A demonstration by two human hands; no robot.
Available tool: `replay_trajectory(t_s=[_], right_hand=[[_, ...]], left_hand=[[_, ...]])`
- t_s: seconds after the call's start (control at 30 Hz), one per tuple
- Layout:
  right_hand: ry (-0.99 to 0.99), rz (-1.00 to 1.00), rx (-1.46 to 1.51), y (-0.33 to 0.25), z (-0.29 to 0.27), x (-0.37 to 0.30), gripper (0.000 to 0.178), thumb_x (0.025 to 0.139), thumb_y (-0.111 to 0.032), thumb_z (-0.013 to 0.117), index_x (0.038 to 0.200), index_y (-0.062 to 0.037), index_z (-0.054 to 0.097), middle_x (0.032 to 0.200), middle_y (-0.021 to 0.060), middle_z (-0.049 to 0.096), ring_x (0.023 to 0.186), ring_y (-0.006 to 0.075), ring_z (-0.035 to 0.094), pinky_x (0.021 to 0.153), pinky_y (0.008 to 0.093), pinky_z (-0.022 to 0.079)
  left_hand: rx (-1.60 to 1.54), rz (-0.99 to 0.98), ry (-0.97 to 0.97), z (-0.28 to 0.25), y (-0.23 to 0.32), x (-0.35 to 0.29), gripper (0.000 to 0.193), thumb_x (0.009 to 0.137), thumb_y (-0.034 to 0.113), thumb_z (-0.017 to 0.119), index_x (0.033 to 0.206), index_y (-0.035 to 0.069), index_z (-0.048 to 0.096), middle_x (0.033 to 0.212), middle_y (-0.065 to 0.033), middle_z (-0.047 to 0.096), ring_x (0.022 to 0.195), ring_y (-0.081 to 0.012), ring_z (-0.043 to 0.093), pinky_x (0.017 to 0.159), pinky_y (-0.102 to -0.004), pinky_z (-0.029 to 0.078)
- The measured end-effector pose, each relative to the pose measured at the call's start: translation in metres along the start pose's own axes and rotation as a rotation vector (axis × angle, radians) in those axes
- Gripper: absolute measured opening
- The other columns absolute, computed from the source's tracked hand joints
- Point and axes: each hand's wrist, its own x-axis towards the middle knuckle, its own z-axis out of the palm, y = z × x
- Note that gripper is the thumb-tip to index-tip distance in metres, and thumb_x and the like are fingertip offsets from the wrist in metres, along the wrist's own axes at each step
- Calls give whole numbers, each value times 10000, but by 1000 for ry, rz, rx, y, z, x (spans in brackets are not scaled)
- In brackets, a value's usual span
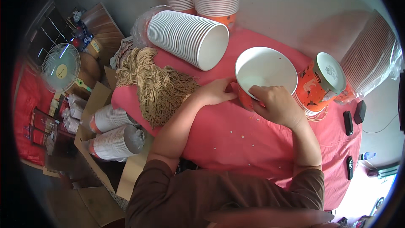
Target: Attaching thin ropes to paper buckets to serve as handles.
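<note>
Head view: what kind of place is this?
Probably a small home workshop or packing spot for food cups, not a factory line. A table with a pink cloth carries long stacks of paper bowls and a heap of dry noodles; cardboard boxes and a fan stand on the floor.

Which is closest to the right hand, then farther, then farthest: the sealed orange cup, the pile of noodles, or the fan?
From the right hand:
1. sealed orange cup, just to its right.
2. pile of noodles, left across the table.
3. fan, far left, off the table.
</note>
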Motion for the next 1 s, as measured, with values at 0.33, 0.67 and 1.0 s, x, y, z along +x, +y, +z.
replay_trajectory(t_s=[0.33,0.67,1.0], right_hand=[[-19,6,-63,-3,3,0,139,830,-131,649,916,-46,581,702,162,629,707,371,648,627,474,506],[-67,109,-125,-3,8,0,167,805,-113,665,925,-49,567,727,156,636,742,374,643,669,478,495],[-71,78,-265,-4,11,-1,143,835,-150,653,929,-88,565,696,101,657,667,311,671,581,437,505]], left_hand=[[-48,-23,-31,-2,-5,-3,517,881,188,669,1359,45,535,1012,-155,706,935,-260,679,836,-365,527],[254,-36,651,-71,7,-54,165,916,175,636,1014,45,663,976,-119,705,848,-234,678,759,-358,516],[591,-279,531,-70,-19,-49,110,882,142,654,923,55,708,1017,-140,703,914,-346,678,804,-456,523]])
